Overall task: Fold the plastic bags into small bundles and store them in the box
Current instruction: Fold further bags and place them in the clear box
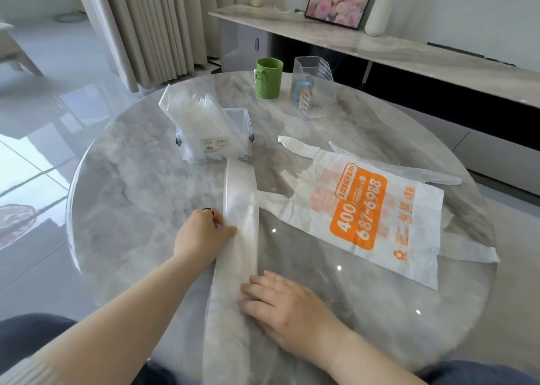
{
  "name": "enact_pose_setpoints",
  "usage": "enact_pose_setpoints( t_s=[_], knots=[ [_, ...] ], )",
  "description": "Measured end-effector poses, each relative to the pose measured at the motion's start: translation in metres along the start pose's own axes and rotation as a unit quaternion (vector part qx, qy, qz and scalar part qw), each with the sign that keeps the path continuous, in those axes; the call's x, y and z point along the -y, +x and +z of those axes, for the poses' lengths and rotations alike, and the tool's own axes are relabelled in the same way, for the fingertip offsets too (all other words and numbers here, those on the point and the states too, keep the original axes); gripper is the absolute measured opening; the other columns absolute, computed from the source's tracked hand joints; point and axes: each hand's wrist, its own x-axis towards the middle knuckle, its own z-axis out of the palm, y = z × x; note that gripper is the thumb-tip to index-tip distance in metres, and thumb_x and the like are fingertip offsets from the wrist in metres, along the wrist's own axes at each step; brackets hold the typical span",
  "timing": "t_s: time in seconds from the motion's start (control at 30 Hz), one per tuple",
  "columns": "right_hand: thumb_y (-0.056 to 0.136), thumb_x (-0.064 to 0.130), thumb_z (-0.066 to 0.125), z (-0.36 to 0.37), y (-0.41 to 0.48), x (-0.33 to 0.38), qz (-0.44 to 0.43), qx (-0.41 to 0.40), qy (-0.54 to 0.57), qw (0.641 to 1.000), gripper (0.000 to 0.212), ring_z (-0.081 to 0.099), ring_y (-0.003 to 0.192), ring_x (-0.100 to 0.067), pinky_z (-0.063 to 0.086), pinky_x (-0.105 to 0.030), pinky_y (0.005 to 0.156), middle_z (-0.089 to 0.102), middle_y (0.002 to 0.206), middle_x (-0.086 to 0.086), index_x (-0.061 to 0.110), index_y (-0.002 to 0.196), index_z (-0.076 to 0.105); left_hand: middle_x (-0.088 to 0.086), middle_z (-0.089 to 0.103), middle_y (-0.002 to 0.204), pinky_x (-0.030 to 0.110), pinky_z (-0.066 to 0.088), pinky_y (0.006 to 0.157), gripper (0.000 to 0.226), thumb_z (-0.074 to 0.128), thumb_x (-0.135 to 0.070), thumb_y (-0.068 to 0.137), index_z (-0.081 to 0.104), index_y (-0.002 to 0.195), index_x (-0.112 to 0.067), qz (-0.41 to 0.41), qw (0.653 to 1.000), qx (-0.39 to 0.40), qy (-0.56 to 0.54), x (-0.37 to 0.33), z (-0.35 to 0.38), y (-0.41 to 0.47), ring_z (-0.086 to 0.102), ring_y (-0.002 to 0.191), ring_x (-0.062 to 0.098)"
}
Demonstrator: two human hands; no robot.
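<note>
A translucent plastic bag point(239, 209), folded into a long narrow strip, lies on the round marble table point(140, 186) and runs from the near edge toward the clear storage box point(214, 139). My left hand point(201, 232) presses on the strip's left edge at mid-length, fingers flat. My right hand point(280, 303) lies flat on the strip nearer to me, fingers pointing left. A white bag with an orange print point(377, 209) lies spread flat to the right. The box holds another folded plastic bag point(190, 107) that sticks up out of it.
A green cup point(268, 78) and a clear ribbed organizer point(312, 86) stand at the table's far side. Another translucent bag point(409, 168) lies partly under the printed one. A low marble console point(380, 43) with a framed picture and a white vase runs behind the table.
</note>
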Motion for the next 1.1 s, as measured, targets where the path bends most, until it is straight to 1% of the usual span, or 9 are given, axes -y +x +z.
enact_pose_setpoints(
  t_s=[0.2,0.33,0.43,0.5,0.6,0.73,0.97,1.07,1.1],
  knots=[
    [0.087,0.018,0.037,-0.001,-0.002,0.026,-0.062,-0.027,0.067,0.996,0.023,0.053,0.109,-0.013,0.033,-0.024,0.107,0.069,0.108,0.0,0.021,0.104,0.051,-0.006,0.037,0.106,0.026,0.035,0.078,0.035,0.065,-0.029,0.083,0.046,0.108,-0.014,0.062,0.997,-0.016,0.035,0.011,-0.008,-0.009,0.045,0.105,0.017],
    [0.086,0.019,0.035,-0.002,-0.009,0.043,-0.081,0.029,-0.017,0.996,0.023,0.054,0.107,-0.002,0.027,-0.022,0.109,0.066,0.112,0.012,0.029,0.107,0.041,-0.006,0.054,0.121,0.013,0.026,0.092,0.02,0.053,-0.016,0.091,0.065,0.107,-0.014,0.248,0.961,0.039,0.12,0.011,-0.024,-0.02,0.047,0.118,0.013],
    [0.073,0.036,0.05,-0.003,-0.01,0.046,-0.102,0.063,-0.036,0.992,0.04,0.048,0.111,-0.007,0.026,-0.029,0.108,0.059,0.116,0.008,0.026,0.11,0.039,-0.018,0.049,0.131,0.005,0.017,0.099,0.037,0.037,-0.01,0.096,0.063,0.117,-0.025,0.346,0.894,0.168,0.23,0.019,-0.041,-0.036,0.04,0.126,0.0],
    [0.055,0.051,0.069,-0.001,-0.01,0.049,-0.122,0.094,-0.025,0.988,0.069,0.053,0.111,-0.01,0.031,-0.029,0.106,0.061,0.115,0.006,0.023,0.111,0.04,-0.027,0.038,0.138,0.002,0.007,0.101,0.045,0.03,-0.008,0.097,0.053,0.126,-0.033,0.353,0.856,0.234,0.296,0.032,-0.048,-0.045,0.029,0.131,-0.007],
    [0.034,0.056,0.079,0.0,-0.007,0.055,-0.113,0.138,0.029,0.984,0.091,0.058,0.108,-0.011,0.039,-0.027,0.102,0.067,0.109,0.006,0.023,0.11,0.041,-0.033,0.03,0.139,0.0,0.006,0.098,0.045,0.029,-0.012,0.098,0.049,0.129,-0.038,0.331,0.849,0.263,0.316,0.042,-0.053,-0.054,0.025,0.131,-0.011],
    [0.022,0.072,0.073,-0.005,-0.005,0.059,-0.076,0.229,0.014,0.97,0.109,0.061,0.111,-0.011,0.045,-0.028,0.098,0.066,0.115,0.005,0.024,0.113,0.039,-0.032,0.031,0.139,0.008,0.019,0.103,0.04,0.035,-0.017,0.097,0.051,0.128,-0.036,0.329,0.858,0.249,0.306,0.041,-0.051,-0.056,0.034,0.128,-0.005],
    [0.044,0.035,0.079,0.002,-0.008,0.067,-0.063,0.1,0.001,0.993,0.064,0.061,0.101,-0.014,0.038,-0.031,0.099,0.071,0.1,0.003,0.02,0.096,0.044,-0.029,0.036,0.137,0.009,0.026,0.095,0.035,0.043,-0.019,0.094,0.056,0.124,-0.032,0.318,0.87,0.25,0.283,0.044,-0.053,-0.059,0.042,0.121,-0.001],
    [0.084,0.025,0.052,0.003,-0.005,0.064,-0.038,-0.003,0.064,0.997,0.008,0.054,0.096,-0.013,0.036,-0.03,0.098,0.072,0.087,-0.001,0.019,0.087,0.047,-0.025,0.039,0.135,0.007,0.023,0.091,0.033,0.044,-0.02,0.094,0.058,0.121,-0.03,0.322,0.872,0.25,0.271,0.046,-0.053,-0.057,0.043,0.12,0.001],
    [0.094,0.025,0.04,-0.001,-0.002,0.064,-0.01,-0.034,0.098,0.995,0.016,0.053,0.092,-0.012,0.038,-0.027,0.093,0.071,0.082,-0.001,0.019,0.084,0.05,-0.025,0.04,0.134,0.007,0.023,0.091,0.032,0.044,-0.018,0.093,0.059,0.12,-0.029,0.32,0.874,0.253,0.265,0.046,-0.053,-0.056,0.043,0.12,0.001]
  ],
)
